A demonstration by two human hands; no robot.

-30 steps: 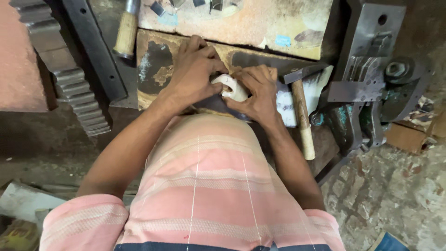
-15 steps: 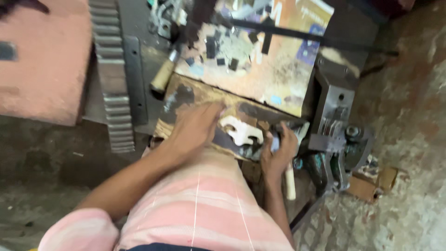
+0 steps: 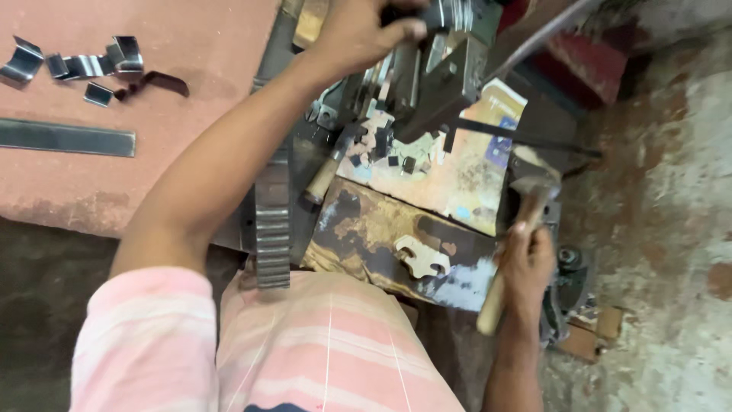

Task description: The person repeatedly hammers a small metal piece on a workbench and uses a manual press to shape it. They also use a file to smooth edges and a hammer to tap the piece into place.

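Both hands have left the pale cutout (image 3: 422, 257): left hand (image 3: 358, 30) now clenches press lever (image 3: 450, 14), right hand (image 3: 526, 263) fists hammer (image 3: 509, 252); striking step seems underway, careful aim needed.

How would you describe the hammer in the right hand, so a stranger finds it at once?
Start at the worn metal plate above the pink shirt. At its right end, the right hand holds the hammer: pale wooden handle, dark head up. The other hammer lies unheld.

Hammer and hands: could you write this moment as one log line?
right hand: grips wooden-handled hammer | left hand: on dark metal tool at top | pale cut-out piece: lies on worn board, untouched
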